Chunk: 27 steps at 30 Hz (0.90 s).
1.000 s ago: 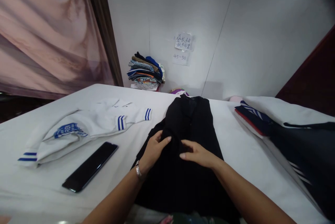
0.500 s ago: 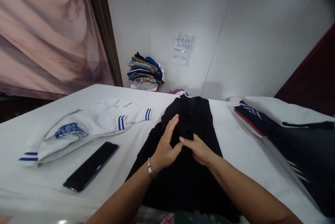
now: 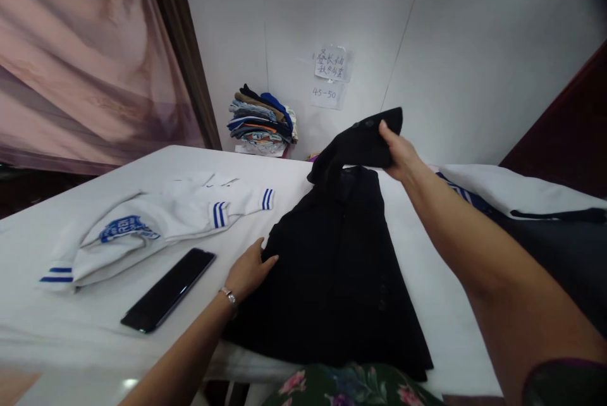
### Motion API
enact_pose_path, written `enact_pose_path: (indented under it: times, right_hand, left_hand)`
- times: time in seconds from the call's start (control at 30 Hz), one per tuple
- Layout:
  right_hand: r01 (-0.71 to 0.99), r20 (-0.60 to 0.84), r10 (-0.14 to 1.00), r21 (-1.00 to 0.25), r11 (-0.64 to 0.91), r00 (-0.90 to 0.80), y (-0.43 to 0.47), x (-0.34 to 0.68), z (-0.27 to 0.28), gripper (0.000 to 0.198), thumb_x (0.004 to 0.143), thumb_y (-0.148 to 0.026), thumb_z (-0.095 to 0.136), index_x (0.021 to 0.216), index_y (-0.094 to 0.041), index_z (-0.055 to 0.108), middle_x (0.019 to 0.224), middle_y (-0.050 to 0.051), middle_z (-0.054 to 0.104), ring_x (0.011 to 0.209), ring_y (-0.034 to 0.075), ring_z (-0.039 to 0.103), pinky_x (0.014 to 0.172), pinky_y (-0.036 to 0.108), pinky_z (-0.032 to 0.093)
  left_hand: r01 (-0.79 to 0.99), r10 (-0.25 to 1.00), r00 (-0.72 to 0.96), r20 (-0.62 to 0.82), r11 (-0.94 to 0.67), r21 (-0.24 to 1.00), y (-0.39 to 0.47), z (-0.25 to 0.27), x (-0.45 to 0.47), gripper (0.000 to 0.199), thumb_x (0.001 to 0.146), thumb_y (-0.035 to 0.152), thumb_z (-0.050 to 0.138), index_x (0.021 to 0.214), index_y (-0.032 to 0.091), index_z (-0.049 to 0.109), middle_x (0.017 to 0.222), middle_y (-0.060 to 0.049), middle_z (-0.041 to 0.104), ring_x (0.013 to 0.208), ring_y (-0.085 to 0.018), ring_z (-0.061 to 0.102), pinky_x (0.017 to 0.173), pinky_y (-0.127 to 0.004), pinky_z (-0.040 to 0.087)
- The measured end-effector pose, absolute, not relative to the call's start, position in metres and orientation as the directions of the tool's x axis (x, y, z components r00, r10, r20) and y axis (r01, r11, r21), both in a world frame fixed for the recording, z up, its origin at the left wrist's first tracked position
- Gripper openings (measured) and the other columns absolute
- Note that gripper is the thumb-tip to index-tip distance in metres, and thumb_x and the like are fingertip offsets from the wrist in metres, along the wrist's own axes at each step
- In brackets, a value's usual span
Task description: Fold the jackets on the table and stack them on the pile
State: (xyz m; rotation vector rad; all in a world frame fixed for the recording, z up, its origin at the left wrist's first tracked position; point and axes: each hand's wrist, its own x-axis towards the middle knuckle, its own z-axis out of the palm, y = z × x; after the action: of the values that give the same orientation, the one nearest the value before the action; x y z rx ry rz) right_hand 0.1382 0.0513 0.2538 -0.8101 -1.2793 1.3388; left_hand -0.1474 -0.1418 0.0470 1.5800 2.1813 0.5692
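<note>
A black jacket point(image 3: 327, 279) lies spread over the white-covered table in front of me. My right hand point(image 3: 401, 152) is closed on the cuff end of its sleeve point(image 3: 355, 147), lifting it up above the collar end; dark buttons show along the cuff. At the jacket's left edge rests my left hand point(image 3: 251, 270), thumb and forefinger apart, touching the fabric; its other fingers are partly hidden. A silver bracelet point(image 3: 229, 297) circles the left wrist.
To the left are a white top point(image 3: 175, 216) with blue stripes and a black phone point(image 3: 168, 289). A pile of folded clothes point(image 3: 263, 118) stands beyond the table, by handwritten notes point(image 3: 329, 77) on the wall. Dark and white garments point(image 3: 545, 229) lie at right.
My right hand has raised the sleeve up and to the right, away from the jacket's middle. My left hand has moved down and left to the jacket's edge.
</note>
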Motion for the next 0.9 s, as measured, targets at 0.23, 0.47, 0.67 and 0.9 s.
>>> enact_pose_path:
  times: [0.23,0.47,0.67,0.9]
  right_hand:
    - [-0.272,0.222,0.975,-0.94,0.204,-0.034,0.099,0.183,0.264,0.025,0.086,-0.044,0.057,0.087,-0.02,0.059,0.084,0.004,0.068,0.086,0.02,0.066,0.081,0.039,0.056]
    - [-0.272,0.243,0.966,-0.927,0.257,0.085,0.099,0.229,0.285,0.019,0.092,-0.034,0.05,0.09,-0.017,0.057,0.089,0.006,0.069,0.084,0.014,0.065,0.084,0.033,0.051]
    - [-0.187,0.307,0.939,-0.924,0.334,0.156,0.076,0.264,0.298,0.012,0.088,-0.024,0.058,0.092,-0.012,0.059,0.087,0.008,0.07,0.08,0.011,0.064,0.083,0.031,0.048]
    - [0.177,0.269,0.962,-0.95,0.256,0.051,0.013,0.285,0.297,0.015,0.078,-0.027,0.069,0.083,-0.014,0.067,0.07,0.007,0.068,0.059,0.017,0.063,0.062,0.034,0.053]
  left_hand:
    - [0.597,0.985,-0.132,-0.11,0.168,0.785,-0.135,0.078,-0.142,0.049,0.074,0.045,0.056,0.116,0.018,0.055,0.086,-0.005,0.068,0.077,-0.024,0.064,0.071,-0.034,0.047]
    - [0.569,0.984,0.171,-0.039,-0.066,0.82,-0.122,0.11,-0.048,0.047,0.07,0.037,0.063,0.115,0.021,0.058,0.1,-0.008,0.066,0.087,-0.023,0.063,0.078,-0.034,0.047]
    - [0.473,0.852,0.415,-0.32,0.098,0.875,-0.098,0.067,0.029,0.049,0.076,0.041,0.06,0.118,0.017,0.055,0.075,0.0,0.059,0.049,-0.011,0.056,0.048,-0.025,0.047]
    - [0.1,0.824,0.457,-0.333,0.325,0.94,-0.088,0.058,0.015,0.042,0.077,0.038,0.065,0.111,0.016,0.055,0.073,0.001,0.06,0.047,-0.008,0.055,0.045,-0.022,0.047]
